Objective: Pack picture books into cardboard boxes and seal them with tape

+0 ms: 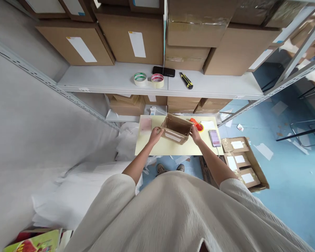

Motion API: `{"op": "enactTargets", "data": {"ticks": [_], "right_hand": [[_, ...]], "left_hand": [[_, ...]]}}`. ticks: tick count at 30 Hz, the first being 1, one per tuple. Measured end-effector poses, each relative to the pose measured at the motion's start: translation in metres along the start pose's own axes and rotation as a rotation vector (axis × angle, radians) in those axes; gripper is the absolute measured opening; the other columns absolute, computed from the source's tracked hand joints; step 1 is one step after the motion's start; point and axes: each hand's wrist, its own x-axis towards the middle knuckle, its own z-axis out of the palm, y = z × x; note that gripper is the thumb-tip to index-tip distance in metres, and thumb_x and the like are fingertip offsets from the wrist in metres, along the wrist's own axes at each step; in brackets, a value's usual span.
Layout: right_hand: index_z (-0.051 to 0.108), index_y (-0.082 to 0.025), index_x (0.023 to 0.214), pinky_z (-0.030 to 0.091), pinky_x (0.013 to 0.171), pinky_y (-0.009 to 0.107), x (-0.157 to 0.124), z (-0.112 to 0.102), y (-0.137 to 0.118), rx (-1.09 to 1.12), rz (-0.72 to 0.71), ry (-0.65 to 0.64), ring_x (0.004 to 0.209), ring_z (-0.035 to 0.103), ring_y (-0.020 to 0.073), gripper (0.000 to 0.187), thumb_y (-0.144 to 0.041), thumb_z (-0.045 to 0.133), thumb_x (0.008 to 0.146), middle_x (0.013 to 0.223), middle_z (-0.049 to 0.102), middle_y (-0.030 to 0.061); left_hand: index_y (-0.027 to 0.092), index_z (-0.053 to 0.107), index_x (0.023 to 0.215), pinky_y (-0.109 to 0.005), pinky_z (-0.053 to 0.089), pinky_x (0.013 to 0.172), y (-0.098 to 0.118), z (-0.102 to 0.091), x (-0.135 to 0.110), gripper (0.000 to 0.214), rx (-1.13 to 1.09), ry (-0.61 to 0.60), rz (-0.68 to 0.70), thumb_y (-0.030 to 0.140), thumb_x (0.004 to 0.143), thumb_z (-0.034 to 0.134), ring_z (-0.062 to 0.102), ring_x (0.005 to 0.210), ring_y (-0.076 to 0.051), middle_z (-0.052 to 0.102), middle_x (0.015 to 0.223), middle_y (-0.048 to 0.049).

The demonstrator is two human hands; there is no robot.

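An open brown cardboard box (176,128) with a white label on its near side sits on a small pale yellow table (170,148). My left hand (155,134) grips the box's left end, fingers curled on its edge. My right hand (195,134) holds the right end the same way. Just behind the right hand lies an orange tape dispenser (196,124). A pinkish flat packet (145,124) lies at the table's far left corner, and a small blurred item (214,137) rests at its right edge.
A grey shelf (115,78) above carries two tape rolls (148,79), a black phone (163,71) and a yellow-black utility knife (186,81), with large cartons behind. A flattened carton with smaller labelled boxes (241,162) lies on the blue floor right. White wrapping is heaped left.
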Motion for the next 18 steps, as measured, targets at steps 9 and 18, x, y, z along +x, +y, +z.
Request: {"op": "enactTargets", "data": {"ticks": [9,18], "right_hand": [[0.052,-0.032,0.104,0.06,0.079,0.036,0.011,-0.004,0.002,0.275,0.053,0.09,0.09,0.065,0.0205,0.056,-0.044,0.09,0.064,0.102,0.065,-0.0014],[0.07,-0.027,0.089,0.064,0.087,0.044,0.009,-0.018,-0.012,-0.002,0.002,-0.046,0.091,0.074,0.0267,0.061,-0.063,0.105,0.055,0.095,0.075,0.0045]], "left_hand": [[0.027,0.05,0.169,-0.043,0.06,0.108,0.007,-0.006,-0.025,0.084,0.097,-0.14,0.236,0.053,0.096,0.081,0.069,0.125,-0.027,0.055,0.164,-0.018],[0.028,0.072,0.15,-0.044,0.052,0.125,0.013,-0.01,-0.032,0.062,0.277,-0.193,0.264,0.056,0.096,0.081,0.059,0.145,-0.033,0.055,0.146,-0.0128]]}}
